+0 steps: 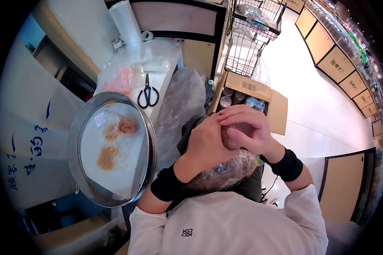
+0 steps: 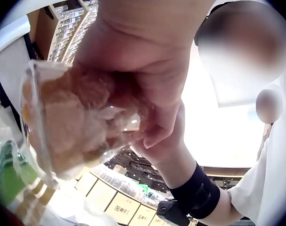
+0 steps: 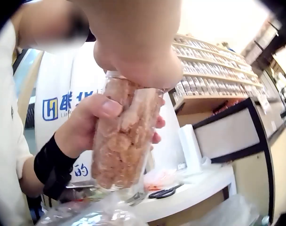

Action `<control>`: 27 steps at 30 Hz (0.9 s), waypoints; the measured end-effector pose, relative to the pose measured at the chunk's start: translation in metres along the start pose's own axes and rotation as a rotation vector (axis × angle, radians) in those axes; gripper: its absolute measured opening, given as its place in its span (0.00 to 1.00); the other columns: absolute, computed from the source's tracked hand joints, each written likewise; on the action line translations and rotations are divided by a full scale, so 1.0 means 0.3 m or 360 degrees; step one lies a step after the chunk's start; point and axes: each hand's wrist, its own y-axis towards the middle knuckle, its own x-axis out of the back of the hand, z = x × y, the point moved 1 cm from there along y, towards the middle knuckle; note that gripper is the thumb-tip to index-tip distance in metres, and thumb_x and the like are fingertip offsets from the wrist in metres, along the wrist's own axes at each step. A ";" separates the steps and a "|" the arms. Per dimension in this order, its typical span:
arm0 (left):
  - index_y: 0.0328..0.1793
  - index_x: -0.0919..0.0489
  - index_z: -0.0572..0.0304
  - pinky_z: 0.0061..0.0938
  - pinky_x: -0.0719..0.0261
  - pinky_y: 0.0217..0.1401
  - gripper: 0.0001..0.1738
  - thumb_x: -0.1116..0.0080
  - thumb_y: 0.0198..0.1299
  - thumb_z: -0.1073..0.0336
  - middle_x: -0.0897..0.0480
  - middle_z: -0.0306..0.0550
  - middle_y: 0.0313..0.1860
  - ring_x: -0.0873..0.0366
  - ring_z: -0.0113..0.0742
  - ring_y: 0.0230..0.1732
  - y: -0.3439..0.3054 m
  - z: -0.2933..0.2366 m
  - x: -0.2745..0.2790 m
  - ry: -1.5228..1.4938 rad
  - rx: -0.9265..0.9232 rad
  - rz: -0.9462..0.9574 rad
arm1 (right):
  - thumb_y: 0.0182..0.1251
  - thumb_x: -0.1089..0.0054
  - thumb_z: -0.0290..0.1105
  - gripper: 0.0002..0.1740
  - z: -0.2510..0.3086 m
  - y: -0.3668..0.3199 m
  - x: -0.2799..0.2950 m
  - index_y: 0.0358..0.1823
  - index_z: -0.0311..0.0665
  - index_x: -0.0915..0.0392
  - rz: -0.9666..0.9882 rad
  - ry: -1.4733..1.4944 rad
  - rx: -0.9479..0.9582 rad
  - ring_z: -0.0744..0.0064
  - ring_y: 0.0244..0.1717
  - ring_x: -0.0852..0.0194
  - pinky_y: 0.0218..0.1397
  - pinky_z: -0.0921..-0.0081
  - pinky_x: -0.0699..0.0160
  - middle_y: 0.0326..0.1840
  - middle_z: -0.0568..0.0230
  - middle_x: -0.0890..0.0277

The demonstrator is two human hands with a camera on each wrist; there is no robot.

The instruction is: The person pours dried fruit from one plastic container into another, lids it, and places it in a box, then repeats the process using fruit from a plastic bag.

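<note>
A clear plastic jar (image 3: 126, 146), packed with brownish-pink dried pieces, stands slightly tilted between both hands in the right wrist view. My left hand (image 1: 212, 140) grips its side, with the thumb and fingers wrapped around the wall. Over the jar's top, my right hand (image 1: 247, 123) curls its fingers and thumb around the rim, hiding most of the mouth. The left wrist view shows the jar's base end close up, below my left palm. Beneath the hands, a clear plastic bag (image 1: 225, 172) of brownish pieces rests on the lap.
At left, a round metal tray (image 1: 132, 165) holds brown crumbs and a small bagged clump (image 1: 126, 126). Black scissors (image 1: 147, 94) lie on the white table. Ahead stands an open cardboard box (image 1: 278, 108) with jars, and behind it a shopping cart (image 1: 244, 51).
</note>
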 end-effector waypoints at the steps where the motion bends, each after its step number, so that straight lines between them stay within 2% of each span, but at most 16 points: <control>1: 0.59 0.25 0.64 0.43 0.17 0.52 0.38 0.24 0.38 0.63 0.18 0.53 0.48 0.17 0.55 0.50 0.001 0.011 -0.013 0.0064 -0.0006 -0.0042 | 0.64 0.36 0.24 0.14 -0.018 -0.020 -0.024 0.51 0.29 0.14 -0.0206 0.0180 -0.0201 0.61 0.61 0.19 0.68 0.65 0.25 0.54 0.54 0.15; 2: 0.60 0.26 0.65 0.44 0.18 0.53 0.38 0.25 0.38 0.64 0.18 0.53 0.47 0.18 0.55 0.49 0.001 0.022 -0.026 0.0130 -0.0014 -0.0076 | 0.64 0.37 0.22 0.13 -0.024 -0.034 -0.051 0.50 0.29 0.14 -0.0420 0.0360 -0.0403 0.63 0.58 0.18 0.66 0.67 0.24 0.52 0.54 0.14; 3: 0.60 0.26 0.65 0.44 0.18 0.53 0.38 0.25 0.38 0.64 0.18 0.53 0.47 0.18 0.55 0.49 0.005 0.026 -0.048 0.0122 -0.0014 -0.0069 | 0.65 0.37 0.21 0.12 -0.016 -0.035 -0.087 0.49 0.29 0.14 -0.0731 0.0500 -0.0609 0.75 0.50 0.18 0.58 0.75 0.22 0.47 0.59 0.13; 4: 0.60 0.25 0.63 0.44 0.18 0.51 0.39 0.23 0.38 0.62 0.18 0.53 0.47 0.18 0.56 0.49 0.011 0.029 -0.074 0.0288 -0.0040 -0.0182 | 0.65 0.37 0.21 0.12 -0.019 -0.035 -0.103 0.49 0.29 0.14 -0.0731 0.0497 -0.0613 0.75 0.50 0.18 0.58 0.75 0.22 0.47 0.59 0.13; 6: 0.61 0.24 0.62 0.45 0.18 0.50 0.41 0.20 0.37 0.60 0.17 0.52 0.47 0.18 0.56 0.49 0.035 0.051 -0.100 0.0446 -0.0062 -0.0304 | 0.67 0.36 0.22 0.11 -0.044 -0.040 -0.108 0.49 0.28 0.14 -0.1087 0.0637 -0.1002 0.83 0.46 0.20 0.52 0.81 0.22 0.46 0.64 0.14; 7: 0.61 0.24 0.63 0.46 0.19 0.49 0.41 0.20 0.37 0.60 0.17 0.52 0.47 0.18 0.56 0.48 0.050 0.067 -0.110 0.0520 -0.0106 -0.0343 | 0.69 0.36 0.23 0.11 -0.070 -0.046 -0.103 0.50 0.27 0.14 -0.1099 0.0654 -0.1124 0.87 0.44 0.22 0.48 0.85 0.23 0.45 0.68 0.14; 9: 0.61 0.24 0.63 0.46 0.19 0.47 0.42 0.20 0.36 0.61 0.18 0.52 0.46 0.18 0.56 0.47 0.041 0.063 -0.125 0.0580 -0.0137 -0.0369 | 0.70 0.37 0.24 0.11 -0.082 -0.035 -0.100 0.50 0.28 0.14 -0.1125 0.0664 -0.1143 0.87 0.43 0.21 0.48 0.85 0.23 0.44 0.67 0.14; 12: 0.62 0.24 0.63 0.46 0.19 0.50 0.42 0.20 0.36 0.62 0.17 0.53 0.46 0.18 0.57 0.48 0.061 0.044 -0.097 0.0524 -0.0187 -0.0388 | 0.72 0.39 0.24 0.13 -0.056 -0.022 -0.074 0.54 0.29 0.15 -0.1105 0.0630 -0.1084 0.85 0.47 0.20 0.52 0.83 0.22 0.47 0.66 0.14; 14: 0.62 0.24 0.64 0.44 0.18 0.54 0.43 0.19 0.36 0.61 0.16 0.56 0.49 0.17 0.55 0.52 0.068 0.013 -0.057 0.0199 0.0038 -0.0189 | 0.69 0.34 0.28 0.18 0.001 -0.004 -0.038 0.58 0.29 0.18 -0.0925 0.0765 -0.1001 0.76 0.54 0.19 0.59 0.77 0.22 0.54 0.60 0.16; 15: 0.62 0.24 0.64 0.44 0.18 0.54 0.43 0.19 0.36 0.61 0.16 0.56 0.49 0.17 0.55 0.52 0.078 -0.001 -0.021 0.0198 0.0030 -0.0193 | 0.69 0.34 0.28 0.18 0.003 -0.010 -0.009 0.58 0.29 0.18 -0.0925 0.0759 -0.0994 0.76 0.54 0.19 0.59 0.77 0.22 0.54 0.60 0.16; 17: 0.64 0.27 0.64 0.44 0.18 0.55 0.44 0.21 0.36 0.60 0.17 0.57 0.51 0.17 0.58 0.53 0.093 -0.019 0.035 -0.0347 0.0129 0.0202 | 0.63 0.29 0.31 0.25 0.020 -0.022 0.047 0.60 0.30 0.19 -0.0367 0.0035 -0.0164 0.65 0.60 0.20 0.65 0.69 0.23 0.62 0.54 0.20; 21: 0.63 0.26 0.65 0.44 0.18 0.55 0.43 0.21 0.37 0.60 0.16 0.60 0.52 0.17 0.59 0.53 0.085 -0.034 0.018 -0.0507 0.0170 0.0425 | 0.56 0.25 0.32 0.27 0.014 -0.043 0.053 0.58 0.31 0.18 -0.0225 0.0191 -0.0120 0.57 0.60 0.20 0.67 0.65 0.24 0.63 0.51 0.21; 23: 0.61 0.26 0.64 0.45 0.18 0.55 0.41 0.21 0.38 0.59 0.17 0.60 0.51 0.17 0.59 0.53 0.085 -0.003 -0.019 -0.0336 -0.0069 0.0152 | 0.55 0.26 0.29 0.25 0.003 -0.068 0.028 0.56 0.32 0.18 -0.0382 -0.0032 -0.0164 0.59 0.59 0.20 0.65 0.66 0.23 0.61 0.51 0.20; 27: 0.59 0.26 0.64 0.46 0.18 0.54 0.39 0.21 0.40 0.59 0.17 0.59 0.51 0.18 0.60 0.53 0.089 0.021 -0.060 -0.0238 -0.0200 0.0090 | 0.53 0.26 0.28 0.25 0.025 -0.096 -0.019 0.54 0.32 0.18 -0.0616 -0.0214 -0.0257 0.61 0.59 0.20 0.64 0.67 0.23 0.59 0.51 0.20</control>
